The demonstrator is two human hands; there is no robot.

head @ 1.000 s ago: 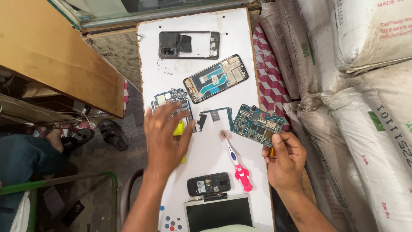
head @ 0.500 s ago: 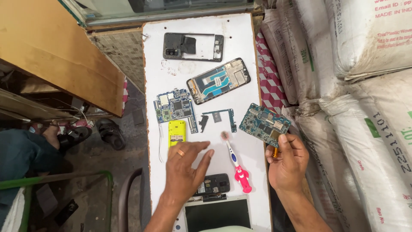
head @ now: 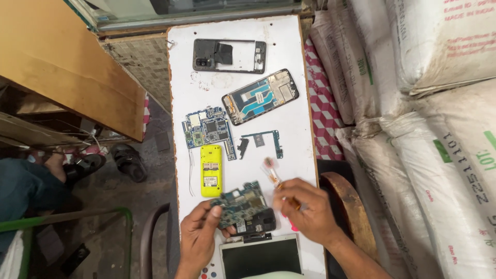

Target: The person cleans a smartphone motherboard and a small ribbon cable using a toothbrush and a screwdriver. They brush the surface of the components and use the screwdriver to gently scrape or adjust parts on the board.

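While the work goes on at the near end of the white board point(head: 289, 46), the scene reads as follows.

Left hand point(head: 199, 240): fingers curled narrow around the near-left edge of a blue-green circuit board point(head: 240, 204), holding it tilted just above the white board.
Right hand point(head: 307, 212): closed on a brush point(head: 274, 173), whose bristle head points up and away, just right of the circuit board; the pink handle end is mostly hidden under the hand.
Circuit board: near middle of the white board, partly over a small dark phone point(head: 258, 221), just below the yellow phone point(head: 211, 170).
Nearby: a second circuit board point(head: 208, 128) above the yellow phone; a thin dark bracket point(head: 263, 140) to its right; an opened phone body point(head: 261, 96) with blue innards and a black back frame point(head: 229, 55) at the far end; a screen panel point(head: 261, 258) at the near edge.
Surroundings: white sacks point(head: 439, 103) stacked on the right, a wooden panel point(head: 57, 57) on the left.
Doing it well, as I judge: grip the circuit board by its edges only, keep it steady on the left fingers, and stroke the bristles lightly across the parts so nothing small is knocked loose.
Risk: pressing hard could bend the circuit board against the dark phone beneath.
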